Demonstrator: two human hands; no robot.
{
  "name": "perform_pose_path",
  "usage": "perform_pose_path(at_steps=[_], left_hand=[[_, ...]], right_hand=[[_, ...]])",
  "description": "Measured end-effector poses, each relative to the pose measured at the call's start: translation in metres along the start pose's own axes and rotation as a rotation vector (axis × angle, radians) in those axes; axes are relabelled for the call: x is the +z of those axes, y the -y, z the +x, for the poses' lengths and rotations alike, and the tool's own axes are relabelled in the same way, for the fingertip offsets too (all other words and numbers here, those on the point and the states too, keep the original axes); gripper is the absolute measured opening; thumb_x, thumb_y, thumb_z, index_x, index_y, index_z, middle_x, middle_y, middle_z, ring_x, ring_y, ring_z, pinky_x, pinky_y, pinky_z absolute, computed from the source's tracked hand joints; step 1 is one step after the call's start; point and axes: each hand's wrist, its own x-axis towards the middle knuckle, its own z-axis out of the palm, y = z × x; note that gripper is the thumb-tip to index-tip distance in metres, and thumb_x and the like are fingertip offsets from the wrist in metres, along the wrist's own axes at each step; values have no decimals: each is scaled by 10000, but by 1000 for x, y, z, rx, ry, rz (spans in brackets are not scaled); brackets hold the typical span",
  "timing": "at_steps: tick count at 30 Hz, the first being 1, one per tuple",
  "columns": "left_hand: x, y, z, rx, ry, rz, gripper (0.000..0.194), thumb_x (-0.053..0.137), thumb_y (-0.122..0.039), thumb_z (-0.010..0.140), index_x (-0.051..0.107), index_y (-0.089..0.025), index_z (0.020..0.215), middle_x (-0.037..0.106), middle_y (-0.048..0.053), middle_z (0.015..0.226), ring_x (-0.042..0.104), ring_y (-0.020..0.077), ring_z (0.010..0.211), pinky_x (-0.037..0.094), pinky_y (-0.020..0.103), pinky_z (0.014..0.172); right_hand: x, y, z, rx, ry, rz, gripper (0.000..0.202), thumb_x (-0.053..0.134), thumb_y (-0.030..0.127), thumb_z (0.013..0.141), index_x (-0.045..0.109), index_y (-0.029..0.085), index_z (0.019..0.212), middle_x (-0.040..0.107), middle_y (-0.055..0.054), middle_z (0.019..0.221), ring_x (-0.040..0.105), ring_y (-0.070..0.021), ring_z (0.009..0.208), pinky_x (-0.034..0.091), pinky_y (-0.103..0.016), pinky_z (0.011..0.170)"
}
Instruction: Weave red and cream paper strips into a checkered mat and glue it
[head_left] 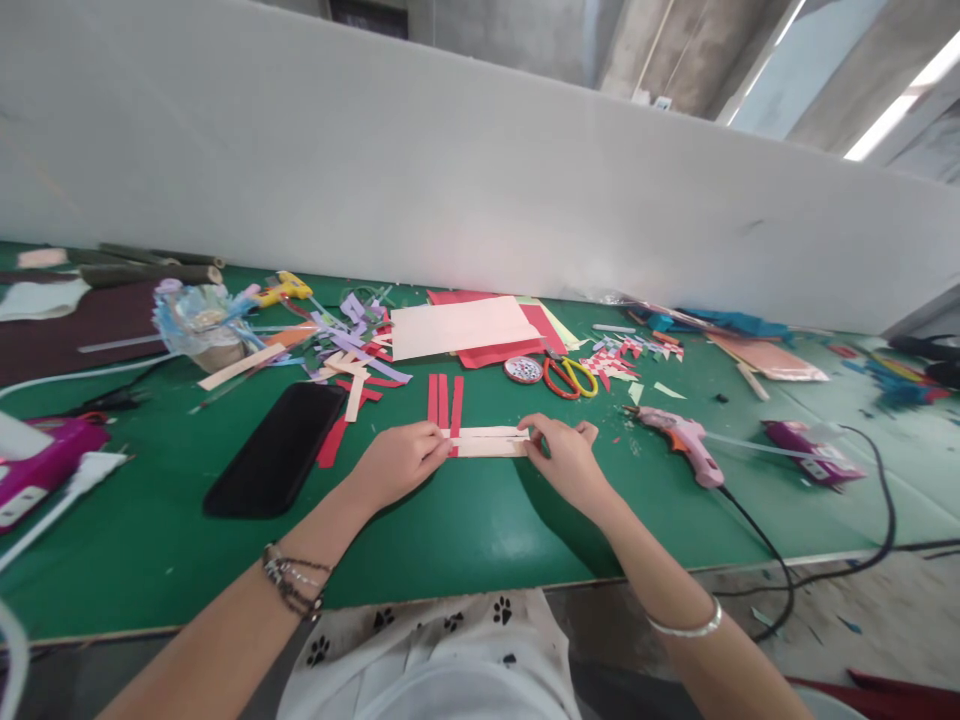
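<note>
Cream paper strips (489, 447) lie side by side on the green table, crossing the lower ends of several upright red paper strips (443, 400). My left hand (401, 458) has its fingers closed over the left end, where cream and red strips meet. At the right end, my right hand (566, 458) pinches the cream strips between thumb and index finger. Loose red strips (332, 443) and cream strips (355, 393) lie to the left of the woven piece. Behind it rests a cream paper sheet (457, 328) on top of red paper (502, 350).
A black phone (277, 450) lies left. Scissors (571, 376) and a round tin (523, 370) sit behind my right hand. A pink glue gun (679, 440) with its cord is at right. Purple strips (352, 330) and a yellow glue gun (285, 289) lie back left; a white partition (450, 170) stands behind.
</note>
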Motion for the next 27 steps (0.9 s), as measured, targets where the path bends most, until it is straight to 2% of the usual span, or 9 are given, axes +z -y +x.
perform_pose_path(at_steps=[11,19,23,27], left_hand=[[1,-1,1,-2,-19,21,420,291,-331,931,643,-154,786,639,62,830,608,169,772,424,238,655],[1,-2,2,-16,-7,47,425,289,-324,930,648,-150,784,638,62,840,609,174,776,422,242,650],[1,-2,2,-22,-13,34,424,290,-332,927,646,-154,781,638,58,835,606,168,760,424,236,638],[1,-2,1,-26,-16,23,419,294,-335,926,647,-154,793,637,57,848,604,167,764,422,236,643]], right_hand=[[-2,3,-4,39,51,31,156,468,210,782,565,230,902,593,57,631,537,-119,607,166,-271,672],[-4,-1,-8,14,13,-122,263,440,97,742,591,228,912,602,30,669,527,-131,645,168,-297,684],[-8,-1,-10,30,-41,-54,162,468,217,790,617,230,852,559,36,626,520,-130,652,176,-297,660],[-10,1,-7,-8,-96,-91,201,455,305,837,646,245,820,573,-10,805,512,-164,809,186,-308,656]])
